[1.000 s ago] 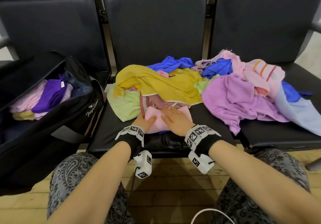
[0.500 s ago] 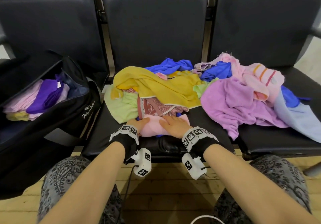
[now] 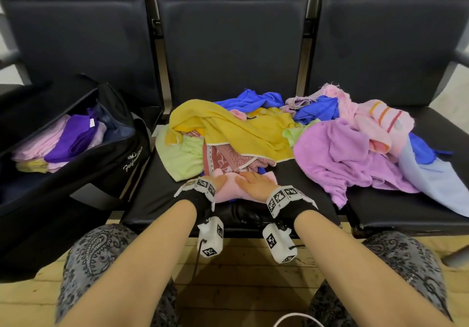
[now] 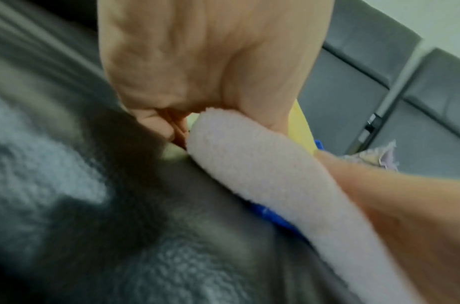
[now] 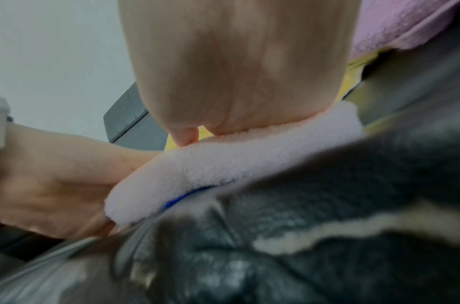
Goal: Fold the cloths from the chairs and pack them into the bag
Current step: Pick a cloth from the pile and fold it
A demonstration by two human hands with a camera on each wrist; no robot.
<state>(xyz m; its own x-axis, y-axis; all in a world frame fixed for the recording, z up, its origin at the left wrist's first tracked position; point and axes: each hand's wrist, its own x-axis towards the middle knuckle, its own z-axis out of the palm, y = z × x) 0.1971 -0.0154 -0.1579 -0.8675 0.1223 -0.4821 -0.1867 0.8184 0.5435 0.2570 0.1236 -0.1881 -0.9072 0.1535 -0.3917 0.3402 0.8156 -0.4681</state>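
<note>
The folded pink cloth (image 3: 232,187) looks soft, light and floppy, so the left hand (image 3: 218,180) pinches one end while the flat, open right hand (image 3: 253,184) presses on top.

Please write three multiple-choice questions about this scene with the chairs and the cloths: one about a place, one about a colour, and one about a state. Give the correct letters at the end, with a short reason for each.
1. Where does the bag stand?
A. on the chair left of the cloth pile
B. on the floor behind the chairs
C. on top of the pile

2. What colour is the folded cloth under both hands?
A. green
B. pink
C. yellow

3. In what state is the bag?
A. zipped shut
B. open and empty
C. open with folded cloths inside

Answers:
1. A: the head view shows it on the left seat, beside the pile.
2. B: the left hand and right hand lie on a pale pink cloth at the seat's front edge.
3. C: its top gapes, showing pink and purple cloths.
</note>
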